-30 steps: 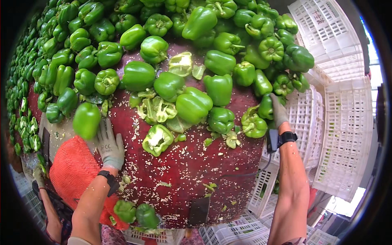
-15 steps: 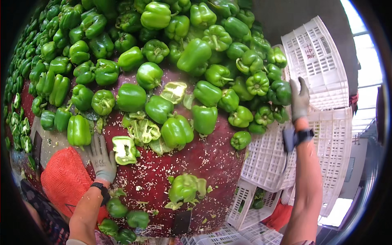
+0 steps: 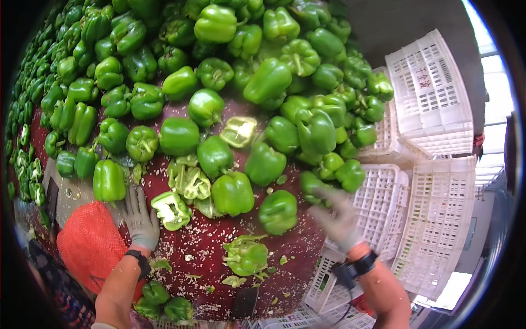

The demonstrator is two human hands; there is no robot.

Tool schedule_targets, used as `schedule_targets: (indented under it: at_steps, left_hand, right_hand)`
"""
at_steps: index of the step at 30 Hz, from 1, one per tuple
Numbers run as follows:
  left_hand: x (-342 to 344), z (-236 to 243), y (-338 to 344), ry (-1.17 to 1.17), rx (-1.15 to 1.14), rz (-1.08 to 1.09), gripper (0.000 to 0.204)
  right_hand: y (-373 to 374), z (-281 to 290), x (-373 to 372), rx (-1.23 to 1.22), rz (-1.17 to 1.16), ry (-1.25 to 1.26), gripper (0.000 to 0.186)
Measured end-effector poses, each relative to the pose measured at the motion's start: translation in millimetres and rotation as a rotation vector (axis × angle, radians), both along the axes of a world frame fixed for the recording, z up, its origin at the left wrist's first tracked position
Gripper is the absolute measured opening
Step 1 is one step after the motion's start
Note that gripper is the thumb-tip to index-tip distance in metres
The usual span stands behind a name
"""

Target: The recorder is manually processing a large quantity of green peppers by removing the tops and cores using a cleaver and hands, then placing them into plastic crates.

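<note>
My left hand [image 3: 141,216], in a grey glove, lies flat with outstretched fingers on the seed-strewn table, just below an upright green bell pepper [image 3: 108,178] and beside a red mesh sack [image 3: 87,244]. A cut pepper [image 3: 171,213] is to its right. My right hand [image 3: 337,219], gloved and motion-blurred, has its fingers apart near a pepper [image 3: 312,183] at the heap's right edge; whether it touches it I cannot tell. A dark red work surface [image 3: 203,255] carries scattered seeds, pepper scraps and a broken pepper [image 3: 245,255].
A large heap of green peppers [image 3: 142,60] covers the upper and left table. Stacked white plastic crates [image 3: 430,219] line the right side, more above [image 3: 424,82]. Dark patterned cloth [image 3: 41,268] shows at the lower left. Several loose peppers [image 3: 164,301] lie at the bottom.
My right hand went up along the right edge, then came back down and inward. Peppers on the right have shifted down toward me, and a broken pepper now lies at the lower middle.
</note>
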State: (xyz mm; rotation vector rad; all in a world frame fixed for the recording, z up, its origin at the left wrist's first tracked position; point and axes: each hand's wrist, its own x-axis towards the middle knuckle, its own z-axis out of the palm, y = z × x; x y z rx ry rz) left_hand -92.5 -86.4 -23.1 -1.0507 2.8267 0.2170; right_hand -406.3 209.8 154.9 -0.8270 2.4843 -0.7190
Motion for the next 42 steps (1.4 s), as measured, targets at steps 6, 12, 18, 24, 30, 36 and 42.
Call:
schedule_targets:
  at_steps: [6, 12, 18, 24, 30, 36, 42]
  left_hand:
    - [-24, 4, 8, 0.017, 0.051, 0.013, 0.076]
    - [-19, 7, 4, 0.040, 0.032, -0.009, 0.077]
    - [-4, 3, 1, -0.018, 0.046, 0.021, 0.079]
    - [59, -48, -16, -0.108, 0.330, 0.065, 0.044]
    - [11, -40, 9, -0.472, 0.413, -0.178, 0.036]
    - [9, -32, 7, -0.530, 0.549, -0.114, 0.037]
    - [43, -42, -8, -0.499, 0.431, -0.067, 0.037]
  right_hand:
    - [112, -68, -181, -0.086, -0.725, -0.155, 0.050]
    - [76, -109, -159, -0.043, -0.566, -0.564, 0.043]
    - [-22, -65, -9, 0.563, -0.173, -0.400, 0.048]
    - [-26, -33, -47, -0.016, -0.054, 0.027, 0.035]
    - [-13, -107, -252, -0.587, -0.563, -0.313, 0.062]
    - [-14, -105, -204, -0.175, 0.037, -0.307, 0.058]
    - [-62, -52, -28, -0.006, 0.132, -0.504, 0.064]
